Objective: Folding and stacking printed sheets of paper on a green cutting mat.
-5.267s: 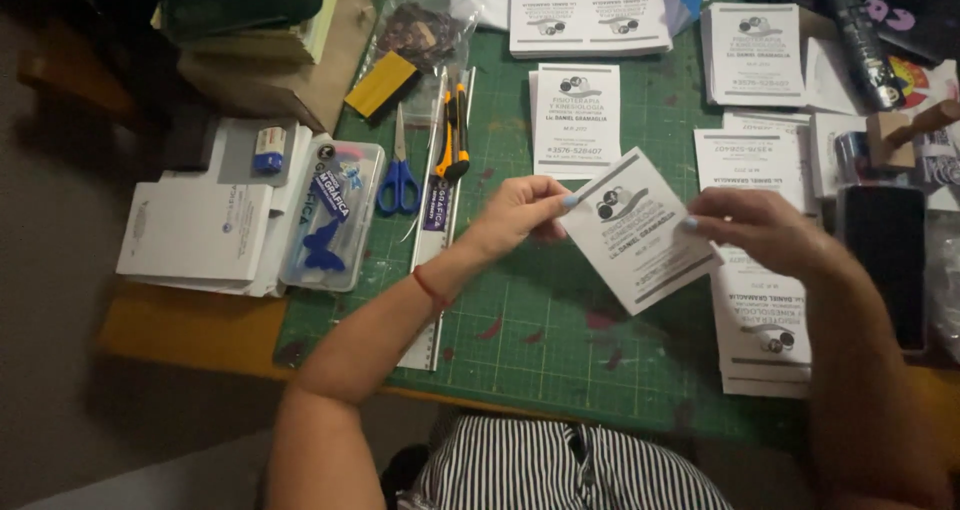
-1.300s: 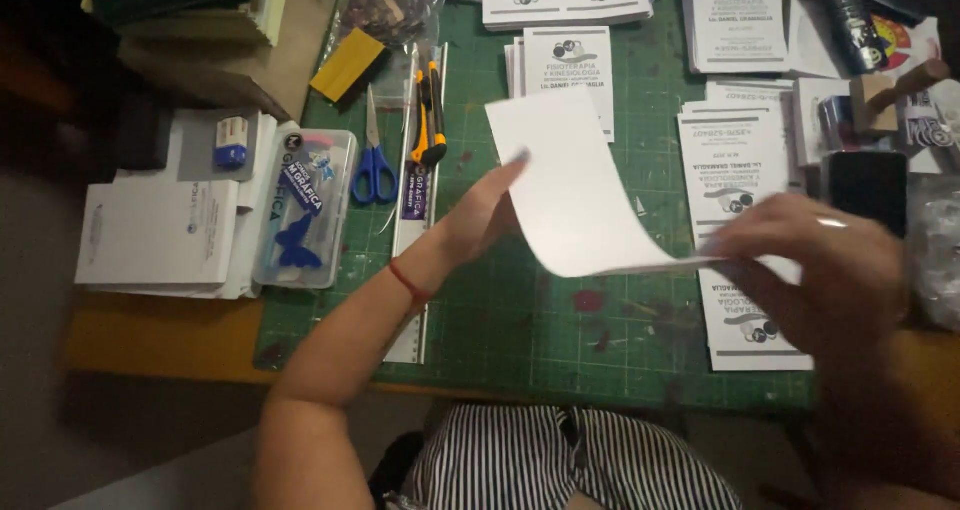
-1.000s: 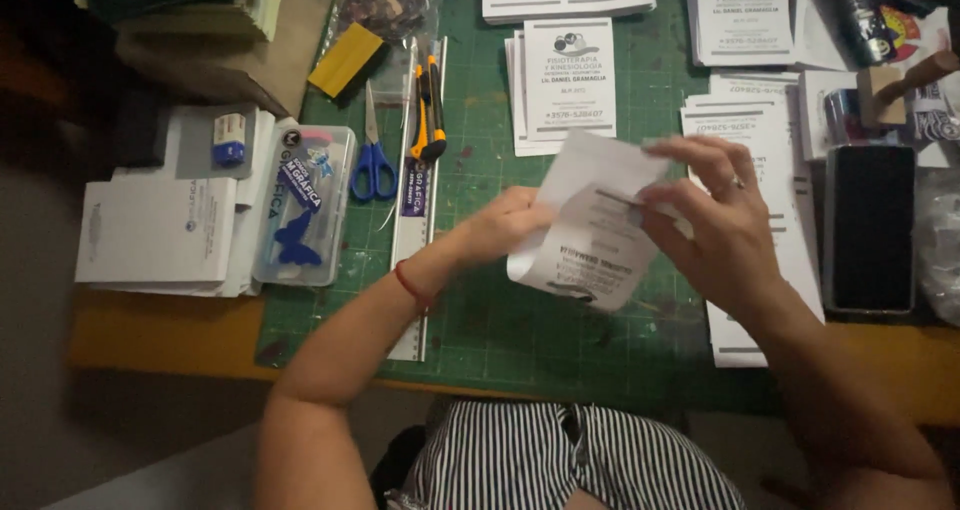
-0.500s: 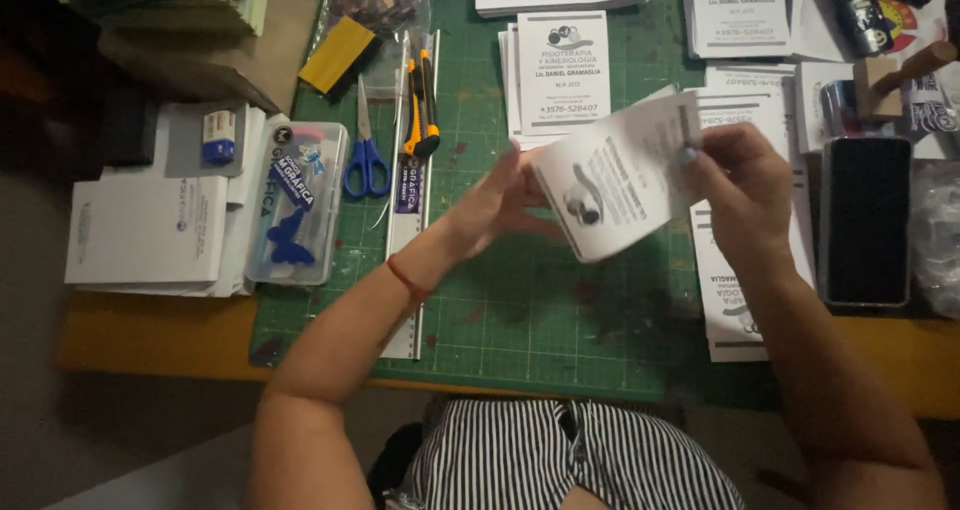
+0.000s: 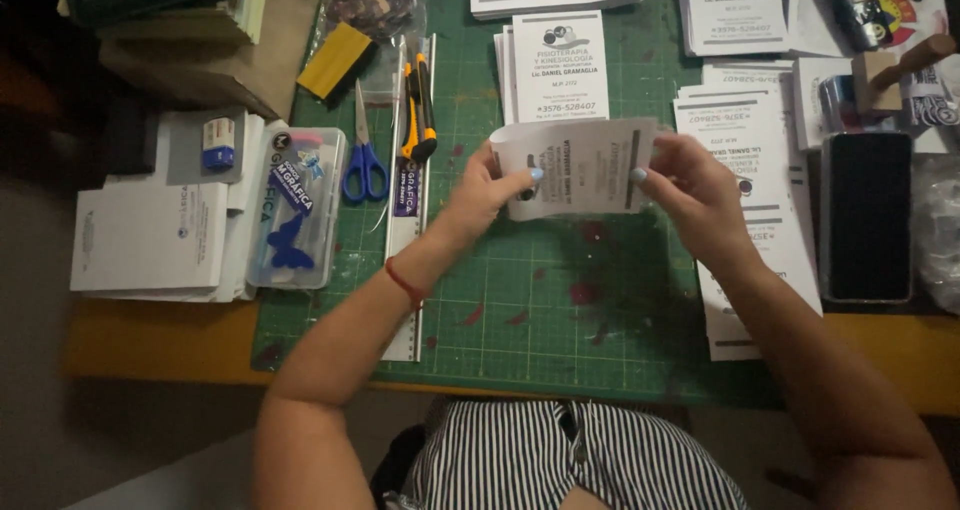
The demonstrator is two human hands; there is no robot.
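head view: green cutting mat [image 5: 520, 310] on wood table [image 5: 150, 335], dim rm

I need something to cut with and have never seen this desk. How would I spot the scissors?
Start at the green cutting mat and go to its left edge. Between the clear plastic box and the metal ruler lie the scissors, blades pointing away from the person. Their blue loop handles set them apart from the orange-and-black utility knife beside them.

Left hand [image 5: 478, 192] and right hand [image 5: 700, 192] are gripping a printed leaflet [image 5: 580, 165] above the green cutting mat [image 5: 520, 310]; scissors [image 5: 362, 160] are lying left of the leaflet.
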